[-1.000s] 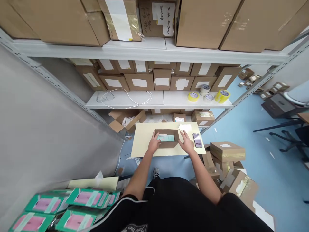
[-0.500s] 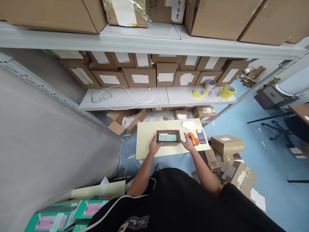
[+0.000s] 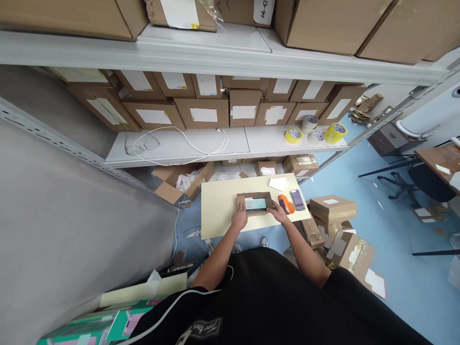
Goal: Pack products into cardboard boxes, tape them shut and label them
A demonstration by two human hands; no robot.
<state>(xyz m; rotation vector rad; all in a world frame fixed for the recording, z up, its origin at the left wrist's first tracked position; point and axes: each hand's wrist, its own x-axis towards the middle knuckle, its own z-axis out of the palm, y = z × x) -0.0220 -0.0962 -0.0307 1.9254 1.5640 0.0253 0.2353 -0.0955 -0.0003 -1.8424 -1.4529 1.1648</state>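
Note:
An open cardboard box (image 3: 264,195) stands on the pale yellow board, with a light blue packet (image 3: 256,204) lying inside. My left hand (image 3: 239,217) grips the box's left end, its fingers over the cardboard there. At the opposite end my right hand (image 3: 278,213) is closed on the right wall. Just right of that hand lies an orange and dark blue tape dispenser (image 3: 286,204). Beside it is a purple item (image 3: 297,200), partly blurred out. A white sheet (image 3: 278,184) rests near the board's back edge.
Behind the pale board (image 3: 217,206) rises a shelf (image 3: 201,143) with labelled boxes, a white cable (image 3: 168,128) and tape rolls (image 3: 293,135). An open carton (image 3: 168,191) sits left of the board. Stacked cartons (image 3: 332,211) stand on the floor at right.
My left hand has moved from the box's near left corner onto its left end. The box has turned slightly, and its left end is now partly covered. The view has shifted a little.

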